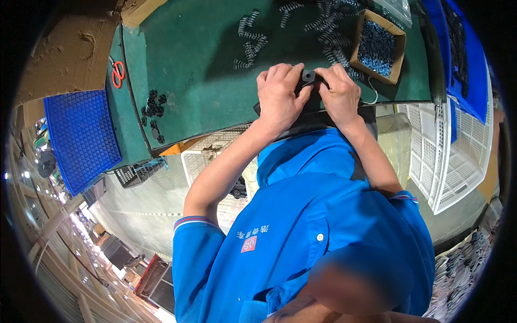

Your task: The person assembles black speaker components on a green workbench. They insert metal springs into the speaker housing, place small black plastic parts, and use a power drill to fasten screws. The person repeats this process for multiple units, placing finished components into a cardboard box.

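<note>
Close to the near edge of the green table (188,97), my left hand (281,96) and my right hand (339,92) meet around a small black part (308,76) with a squarish end and a round hole. The left fingers are closed on its left side. On the other side the right thumb and fingers pinch at it, and they hide much of its shape. Metal coil springs (335,40) lie loosely just beyond my right hand. Farther left is another winding line of springs (250,40).
An open cardboard box (400,54) of small bluish metal pieces stands beyond my right hand. Small black parts (153,107) and red-handled scissors (117,73) lie at the left. A blue tray (83,137) is at the left edge; white crates (428,156) stand right of the table.
</note>
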The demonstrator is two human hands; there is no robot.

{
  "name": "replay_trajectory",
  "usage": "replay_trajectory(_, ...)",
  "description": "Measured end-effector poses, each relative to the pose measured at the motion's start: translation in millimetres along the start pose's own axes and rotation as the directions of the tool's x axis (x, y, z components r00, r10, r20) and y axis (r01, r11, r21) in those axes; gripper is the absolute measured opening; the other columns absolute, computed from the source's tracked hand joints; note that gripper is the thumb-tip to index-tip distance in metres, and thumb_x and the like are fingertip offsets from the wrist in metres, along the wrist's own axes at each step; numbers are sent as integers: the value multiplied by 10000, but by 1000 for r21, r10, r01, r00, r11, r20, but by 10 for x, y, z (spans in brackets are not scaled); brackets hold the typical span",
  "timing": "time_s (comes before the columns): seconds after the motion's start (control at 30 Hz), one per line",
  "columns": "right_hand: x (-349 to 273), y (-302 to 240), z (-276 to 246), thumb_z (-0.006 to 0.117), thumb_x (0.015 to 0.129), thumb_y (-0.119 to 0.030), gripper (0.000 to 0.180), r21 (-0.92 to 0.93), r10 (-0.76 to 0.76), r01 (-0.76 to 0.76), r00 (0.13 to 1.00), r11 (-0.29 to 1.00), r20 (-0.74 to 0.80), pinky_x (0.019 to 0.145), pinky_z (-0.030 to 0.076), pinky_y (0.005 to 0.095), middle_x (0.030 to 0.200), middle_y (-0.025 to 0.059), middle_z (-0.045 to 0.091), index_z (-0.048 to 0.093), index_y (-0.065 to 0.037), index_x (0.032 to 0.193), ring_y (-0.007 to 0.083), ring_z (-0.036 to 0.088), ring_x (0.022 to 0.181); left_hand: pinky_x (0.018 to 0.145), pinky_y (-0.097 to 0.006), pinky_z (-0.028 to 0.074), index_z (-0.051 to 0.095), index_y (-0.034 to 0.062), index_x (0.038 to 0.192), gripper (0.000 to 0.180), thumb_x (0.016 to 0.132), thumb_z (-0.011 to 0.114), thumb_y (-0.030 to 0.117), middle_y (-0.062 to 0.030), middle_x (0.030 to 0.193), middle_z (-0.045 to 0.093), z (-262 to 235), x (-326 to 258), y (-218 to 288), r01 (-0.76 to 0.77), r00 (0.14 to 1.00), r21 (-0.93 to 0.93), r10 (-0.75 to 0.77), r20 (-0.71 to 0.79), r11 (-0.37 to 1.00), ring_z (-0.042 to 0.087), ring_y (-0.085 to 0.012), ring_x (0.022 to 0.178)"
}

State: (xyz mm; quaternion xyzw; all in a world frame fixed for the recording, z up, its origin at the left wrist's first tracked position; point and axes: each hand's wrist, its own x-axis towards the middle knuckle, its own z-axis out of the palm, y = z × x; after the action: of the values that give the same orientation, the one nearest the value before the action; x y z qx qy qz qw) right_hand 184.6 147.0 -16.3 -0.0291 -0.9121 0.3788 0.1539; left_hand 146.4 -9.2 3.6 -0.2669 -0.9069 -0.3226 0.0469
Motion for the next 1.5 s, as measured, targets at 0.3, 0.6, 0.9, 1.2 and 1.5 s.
replay_trajectory(0.3,-56,111,-38,605,772,7,236,41,-27,22,993,999,116,647,507,413,889,116,628,654,-60,993,335,643,775,789,-440,447,648,53,1068,356,775,731,237,-67,945,594,-133,207,160,-35,935,204,-40,353,978,570,-292,967)
replay_trajectory(0.6,178,433,-1115,751,797,-103,322,131,157,-163,986,978,57,524,463,268,762,62,629,686,-13,1099,116,575,594,810,-448,452,626,57,1142,409,778,726,215,-77,999,595,-113,185,178,-142,940,284,40,338,948,580,-280,989)
replay_trajectory(0.9,11,-65,-292,808,709,-135,653,344,8,-159,915,925,403,648,522,338,886,149,636,524,48,1268,218,615,672,798,-420,452,624,55,1169,437,791,700,261,-74,987,607,-162,192,95,-183,921,257,74,383,949,588,-273,960)
replay_trajectory(1.2,-33,63,-239,732,747,-15,571,349,-39,-93,935,933,353,661,519,370,903,159,631,501,35,1266,272,625,696,759,-468,422,646,49,957,259,781,668,238,-56,948,583,-50,209,205,-265,917,376,111,384,888,570,-246,935)
replay_trajectory(1.5,-28,75,-276,649,817,2,381,375,-34,-152,895,915,444,623,514,398,869,182,639,534,38,1178,294,651,662,761,-426,453,643,82,1032,323,794,688,297,-49,929,593,-106,179,86,-229,886,271,85,455,935,584,-252,967)
